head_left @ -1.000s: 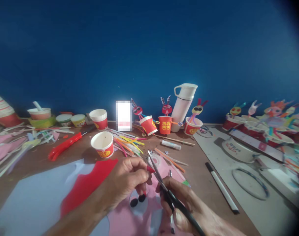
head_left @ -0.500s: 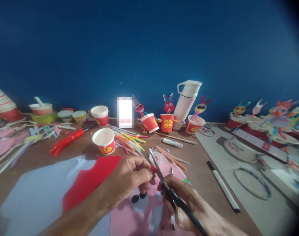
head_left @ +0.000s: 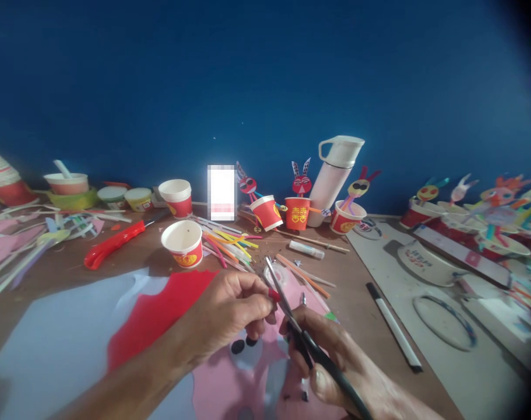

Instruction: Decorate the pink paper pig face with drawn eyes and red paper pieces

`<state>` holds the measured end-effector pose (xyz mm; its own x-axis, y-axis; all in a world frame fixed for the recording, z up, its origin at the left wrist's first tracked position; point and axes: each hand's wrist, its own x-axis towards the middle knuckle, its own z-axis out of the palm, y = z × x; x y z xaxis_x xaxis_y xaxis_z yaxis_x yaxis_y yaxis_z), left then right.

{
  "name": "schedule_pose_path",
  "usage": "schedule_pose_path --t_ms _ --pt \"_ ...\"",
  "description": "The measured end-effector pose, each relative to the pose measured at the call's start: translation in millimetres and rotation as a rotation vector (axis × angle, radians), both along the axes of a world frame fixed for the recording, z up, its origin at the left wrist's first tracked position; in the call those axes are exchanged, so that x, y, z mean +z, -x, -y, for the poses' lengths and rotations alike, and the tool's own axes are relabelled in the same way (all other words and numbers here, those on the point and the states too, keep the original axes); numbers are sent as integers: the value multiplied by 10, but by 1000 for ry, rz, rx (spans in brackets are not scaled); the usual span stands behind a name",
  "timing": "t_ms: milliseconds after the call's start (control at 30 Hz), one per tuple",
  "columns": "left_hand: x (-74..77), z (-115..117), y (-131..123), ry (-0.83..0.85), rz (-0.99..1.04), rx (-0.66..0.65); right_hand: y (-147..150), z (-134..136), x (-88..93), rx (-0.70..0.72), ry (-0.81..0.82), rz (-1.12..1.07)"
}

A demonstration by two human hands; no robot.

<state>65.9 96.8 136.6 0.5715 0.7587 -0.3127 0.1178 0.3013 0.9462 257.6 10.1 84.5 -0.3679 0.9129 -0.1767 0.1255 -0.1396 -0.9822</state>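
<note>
Little has changed in the last half second: the left hand (head_left: 230, 306) still pinches a small red scrap (head_left: 273, 294) between thumb and fingers (head_left: 259, 303) above the pink sheet (head_left: 217, 391) on the worktop (head_left: 352, 303), and the right hand (head_left: 339, 364) keeps its fingers curled round the black scissors (head_left: 311, 347), blades at the scrap. Behind stand two plain paper cups (head_left: 182, 244), three cups with rabbit figures (head_left: 297, 213) and one white flask (head_left: 335, 169). The scrap is mostly hidden, and the blades seem nearly closed.
</note>
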Motion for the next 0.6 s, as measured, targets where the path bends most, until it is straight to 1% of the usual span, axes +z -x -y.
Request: schedule_pose_path --t_ms 100,267,400,533,600 --pt "5 -9 1 12 0 -2 6 1 -15 19 16 -62" --pt "-9 -14 2 27 6 -11 15 15 -32 -17 70 -70" --pt "-22 -21 1 26 10 -6 23 17 -11 -34 80 -93" --pt "-34 -31 2 32 13 -6 23 12 12 -42 87 -58" --pt "-36 -29 4 39 7 -1 26 3 23 -49 66 -21"
